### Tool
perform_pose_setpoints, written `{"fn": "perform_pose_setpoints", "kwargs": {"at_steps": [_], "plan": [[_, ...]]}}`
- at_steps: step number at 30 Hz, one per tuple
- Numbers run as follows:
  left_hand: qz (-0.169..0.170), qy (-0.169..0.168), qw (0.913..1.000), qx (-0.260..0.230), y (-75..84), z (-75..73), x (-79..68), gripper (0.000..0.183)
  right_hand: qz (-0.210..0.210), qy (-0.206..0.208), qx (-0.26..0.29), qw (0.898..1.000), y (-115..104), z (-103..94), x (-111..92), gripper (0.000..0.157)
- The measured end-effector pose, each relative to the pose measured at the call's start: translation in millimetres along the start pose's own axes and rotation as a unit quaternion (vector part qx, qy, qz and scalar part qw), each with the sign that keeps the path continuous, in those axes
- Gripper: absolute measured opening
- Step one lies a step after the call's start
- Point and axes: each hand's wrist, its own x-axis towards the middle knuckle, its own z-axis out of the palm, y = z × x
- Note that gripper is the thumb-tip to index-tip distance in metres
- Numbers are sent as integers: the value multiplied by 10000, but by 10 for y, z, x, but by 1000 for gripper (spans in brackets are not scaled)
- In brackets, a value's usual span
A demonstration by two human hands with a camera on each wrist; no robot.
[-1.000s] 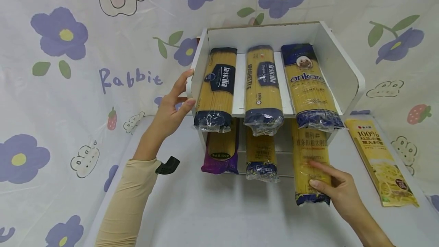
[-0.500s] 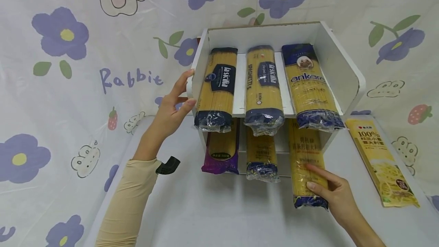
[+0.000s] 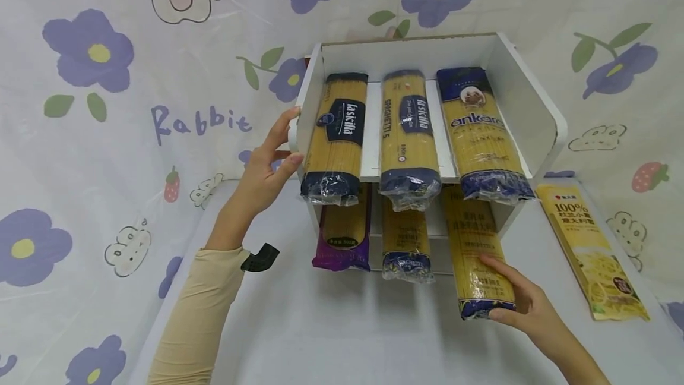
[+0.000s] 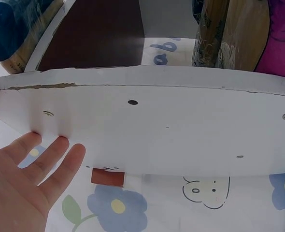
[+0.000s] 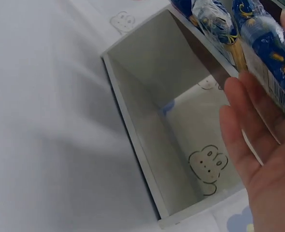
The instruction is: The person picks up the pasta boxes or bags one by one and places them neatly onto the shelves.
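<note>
My left hand [image 3: 265, 174] rests against the left side panel of a white two-level shelf [image 3: 534, 106]. In the left wrist view, that hand's extended fingers [image 4: 60, 150] touch the panel's outer face. At the lower level's right end, a yellow-and-blue spaghetti pack [image 3: 478, 254] sticks out past the front, its inner end hidden. My right hand [image 3: 534, 308] holds this pack by its right front part, index finger on the top face and thumb at the blue end. In the right wrist view, the pack's blue end [image 5: 268, 38] lies between thumb and fingers [image 5: 244, 101].
Two la sicilia packs [image 3: 336, 135] [image 3: 408, 129] and an ankara pack [image 3: 483, 135] fill the upper level. Below are a purple-ended pack [image 3: 344, 236] and another spaghetti pack [image 3: 406, 242]. A yellow noodle pack [image 3: 593, 254] lies on the white table [image 3: 320, 331] at right.
The held spaghetti pack has shifted left and its front end has swung slightly. My right thumb has slid from its top face to its blue end. The left hand stays put.
</note>
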Motion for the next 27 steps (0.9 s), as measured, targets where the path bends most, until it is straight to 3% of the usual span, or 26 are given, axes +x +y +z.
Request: {"fn": "perform_pose_setpoints", "kwargs": {"at_steps": [11,18,20,23,25,27], "plan": [[56,-2,10000,-64,-14,1,5,78,12,592,46,9982,-36,47,24,54],[21,-18,10000,-27,-5,-11,-1,77,-28,554,-120,9984,-50,34,94,54],[25,-13,10000,-12,-9,-10,-2,77,-195,94,-43,9998,-50,-31,101,57],[59,-14,10000,-27,-13,-7,-1,76,-210,-1018,288,9942,-78,-197,75,60],[75,-24,10000,-19,-15,-7,-2,76,-68,-1911,829,9780,-103,-330,39,61],[92,-32,9999,-22,-18,-9,-3,76,181,-2651,1387,9540,-129,-430,-4,59]]}}
